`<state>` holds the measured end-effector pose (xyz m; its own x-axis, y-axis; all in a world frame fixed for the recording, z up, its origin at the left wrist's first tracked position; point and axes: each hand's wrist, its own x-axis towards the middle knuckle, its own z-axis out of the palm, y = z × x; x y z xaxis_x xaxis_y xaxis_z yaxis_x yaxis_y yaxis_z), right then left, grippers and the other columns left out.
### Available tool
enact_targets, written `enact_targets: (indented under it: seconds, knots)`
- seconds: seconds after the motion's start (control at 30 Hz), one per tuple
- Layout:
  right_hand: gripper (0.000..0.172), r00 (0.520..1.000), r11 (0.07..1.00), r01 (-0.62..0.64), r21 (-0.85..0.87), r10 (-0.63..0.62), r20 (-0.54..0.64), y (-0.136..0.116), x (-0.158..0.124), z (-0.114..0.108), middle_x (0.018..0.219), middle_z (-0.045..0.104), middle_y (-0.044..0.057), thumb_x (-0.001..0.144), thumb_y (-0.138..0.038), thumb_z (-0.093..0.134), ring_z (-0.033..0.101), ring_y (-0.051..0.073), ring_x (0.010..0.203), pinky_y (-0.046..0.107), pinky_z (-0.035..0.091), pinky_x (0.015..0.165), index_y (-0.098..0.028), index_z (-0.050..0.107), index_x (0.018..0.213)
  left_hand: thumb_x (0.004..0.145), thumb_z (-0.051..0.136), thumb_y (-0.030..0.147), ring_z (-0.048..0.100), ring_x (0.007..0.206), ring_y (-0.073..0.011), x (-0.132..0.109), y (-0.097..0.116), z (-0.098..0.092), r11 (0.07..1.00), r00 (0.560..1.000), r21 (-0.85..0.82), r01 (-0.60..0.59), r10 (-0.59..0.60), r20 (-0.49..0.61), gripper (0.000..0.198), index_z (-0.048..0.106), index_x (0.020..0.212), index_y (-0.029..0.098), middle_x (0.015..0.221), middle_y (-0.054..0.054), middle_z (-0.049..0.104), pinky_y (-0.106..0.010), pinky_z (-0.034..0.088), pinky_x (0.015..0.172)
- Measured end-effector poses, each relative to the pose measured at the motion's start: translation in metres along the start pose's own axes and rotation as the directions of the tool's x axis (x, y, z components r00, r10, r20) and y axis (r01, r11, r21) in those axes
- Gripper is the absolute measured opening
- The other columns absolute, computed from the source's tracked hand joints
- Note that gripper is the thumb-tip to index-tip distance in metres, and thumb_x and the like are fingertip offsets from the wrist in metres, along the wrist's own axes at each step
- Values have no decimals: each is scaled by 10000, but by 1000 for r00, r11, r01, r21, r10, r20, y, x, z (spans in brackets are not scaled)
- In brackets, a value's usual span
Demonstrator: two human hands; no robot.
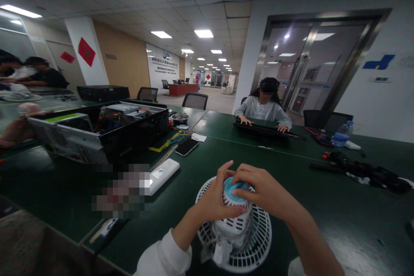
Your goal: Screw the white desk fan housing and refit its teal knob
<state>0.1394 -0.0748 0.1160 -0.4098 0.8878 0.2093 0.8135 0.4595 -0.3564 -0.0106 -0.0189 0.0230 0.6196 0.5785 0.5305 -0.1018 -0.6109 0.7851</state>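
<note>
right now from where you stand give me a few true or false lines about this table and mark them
1. The left hand and right hand both clasp a white vented housing with a blue top: true.
2. The fan's round guard is black: false, it is white.
3. The person across the table has both hands on a black keyboard: true.
4. The water bottle stands beside the open computer case: false, the bottle is at the far right and the case is at the left.

Fan housing: white, slotted rows. Cap: teal. Guard: white, radial spokes. Tabletop: dark green, thin pale seam. Left sleeve: white. Far-left pillar: white, red diamond.
</note>
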Motion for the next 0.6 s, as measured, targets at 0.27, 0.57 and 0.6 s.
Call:
enact_targets:
  seconds: [0.27,0.57,0.6]
  knots:
    - [154,944,876,-330,-352,305,-126,-22,9,20,772,671,56,869,-229,418,631,204,678,267,326,540,-182,561,904,644,735,292,497,1154,-282,-3,9,12,996,992,46,80,-75,-99,963,125,1385,216,1269,-125,478,-445,362,1003]
    - [237,915,850,-392,-351,320,-246,-20,3,32,801,694,37,901,-205,333,650,202,692,276,383,557,-220,570,906,757,596,495,354,1287,-312,-66,-9,-5,761,591,-293,579,-639,-492,712,316,1306,138,1398,-184,329,-458,219,1082]
    - [249,917,861,-381,-338,305,-256,-19,0,33,822,693,38,906,-212,327,647,197,705,281,401,576,-219,576,913,715,653,477,434,1222,-309,-70,-13,-8,683,540,-429,591,-730,-418,741,333,1294,144,1350,-179,399,-446,271,1054]
